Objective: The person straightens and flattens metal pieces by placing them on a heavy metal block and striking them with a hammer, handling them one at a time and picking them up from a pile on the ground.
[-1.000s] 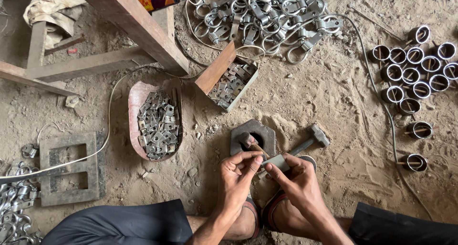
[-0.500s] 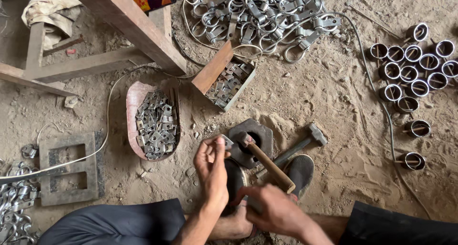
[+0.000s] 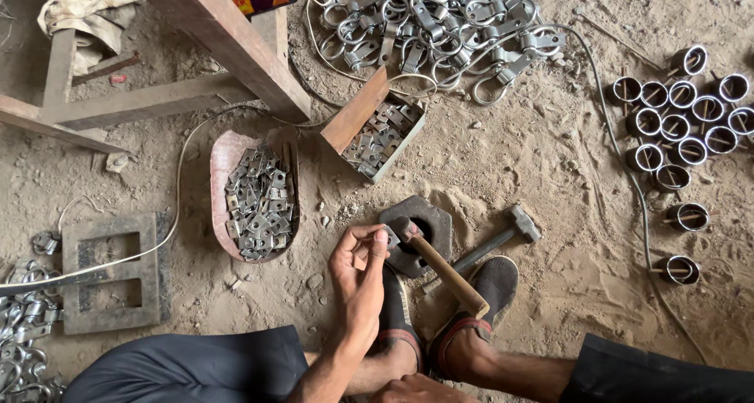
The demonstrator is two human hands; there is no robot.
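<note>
Left grip (image 3: 357, 265) pinches a small metal piece (image 3: 390, 236); tray (image 3: 222, 155) and box (image 3: 357, 112) hold metal plates.

Soft, even daylight falls on the sandy floor (image 3: 550, 183); shadows are faint, metal rings (image 3: 440, 18) glint mildly, and focus stays sharp throughout.
</note>
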